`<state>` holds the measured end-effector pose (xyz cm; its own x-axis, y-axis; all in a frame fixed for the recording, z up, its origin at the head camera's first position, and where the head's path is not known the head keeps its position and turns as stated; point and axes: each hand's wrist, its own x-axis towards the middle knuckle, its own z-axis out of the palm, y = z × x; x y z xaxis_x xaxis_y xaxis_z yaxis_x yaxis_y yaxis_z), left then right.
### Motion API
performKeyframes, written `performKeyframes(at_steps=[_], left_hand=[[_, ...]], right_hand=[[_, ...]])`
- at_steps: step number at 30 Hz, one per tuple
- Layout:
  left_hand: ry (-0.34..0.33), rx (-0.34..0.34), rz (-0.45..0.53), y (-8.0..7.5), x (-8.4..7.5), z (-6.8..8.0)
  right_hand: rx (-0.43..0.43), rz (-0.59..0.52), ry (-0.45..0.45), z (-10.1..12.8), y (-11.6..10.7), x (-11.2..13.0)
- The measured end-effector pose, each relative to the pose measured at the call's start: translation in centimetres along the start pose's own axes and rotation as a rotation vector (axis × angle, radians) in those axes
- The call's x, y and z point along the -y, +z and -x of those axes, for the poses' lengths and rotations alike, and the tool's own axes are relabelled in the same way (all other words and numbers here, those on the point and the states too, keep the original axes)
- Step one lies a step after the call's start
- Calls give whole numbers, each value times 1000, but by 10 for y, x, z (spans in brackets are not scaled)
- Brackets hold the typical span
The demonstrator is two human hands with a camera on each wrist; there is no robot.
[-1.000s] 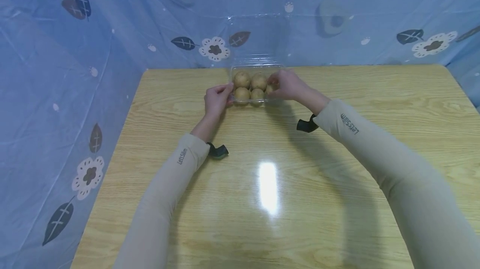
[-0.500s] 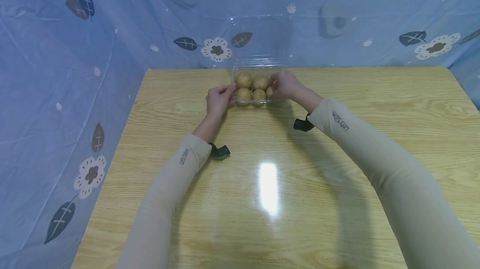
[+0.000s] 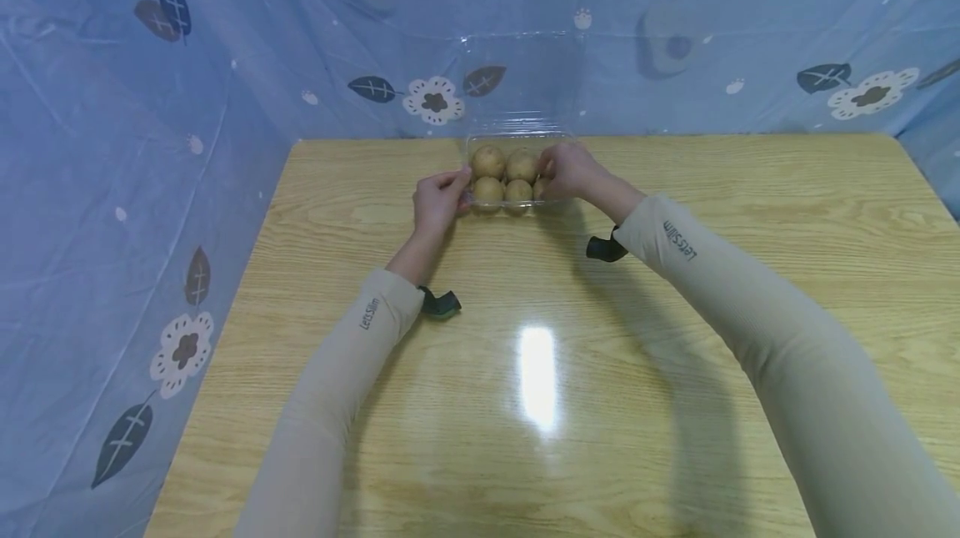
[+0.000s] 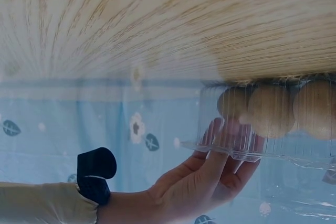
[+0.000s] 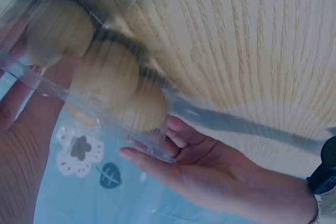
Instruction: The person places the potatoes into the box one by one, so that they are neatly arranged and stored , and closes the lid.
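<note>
We hold the tray [image 3: 516, 138] at the far middle of the bench [image 3: 675, 338]. Left hand [image 3: 435, 203] pinches its left edge, right hand [image 3: 570, 171] curls over its right side, by the potatoes [image 3: 504, 177]. We judge we're gripping it; next needs both grips even.

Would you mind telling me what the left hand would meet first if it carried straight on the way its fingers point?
The left hand already touches the clear plastic box; next, probably the nearest potato.
</note>
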<state>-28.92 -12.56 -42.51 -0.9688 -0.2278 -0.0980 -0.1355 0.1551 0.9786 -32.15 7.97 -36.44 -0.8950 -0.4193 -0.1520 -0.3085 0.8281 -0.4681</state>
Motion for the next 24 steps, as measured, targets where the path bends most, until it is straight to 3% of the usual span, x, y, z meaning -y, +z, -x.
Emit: performKeyframes(at_steps=[5,13,16,19,24], left_hand=[[-17,9,-10,-2,-2,0],[-92,142,-170,-22,-15,-16],[-67,108,-270,-25,-34,-30],[2,41,-393,-21,-60,-46],[67,7,-486,-6,-108,-65]], right_hand=[[-24,-75,25,1,-4,-2],[-273,-304,117,-2,-21,-16],[-316,-395,182,-5,-32,-22],[-341,-439,248,-9,-45,-24],[-362,-549,281,-17,-59,-20]])
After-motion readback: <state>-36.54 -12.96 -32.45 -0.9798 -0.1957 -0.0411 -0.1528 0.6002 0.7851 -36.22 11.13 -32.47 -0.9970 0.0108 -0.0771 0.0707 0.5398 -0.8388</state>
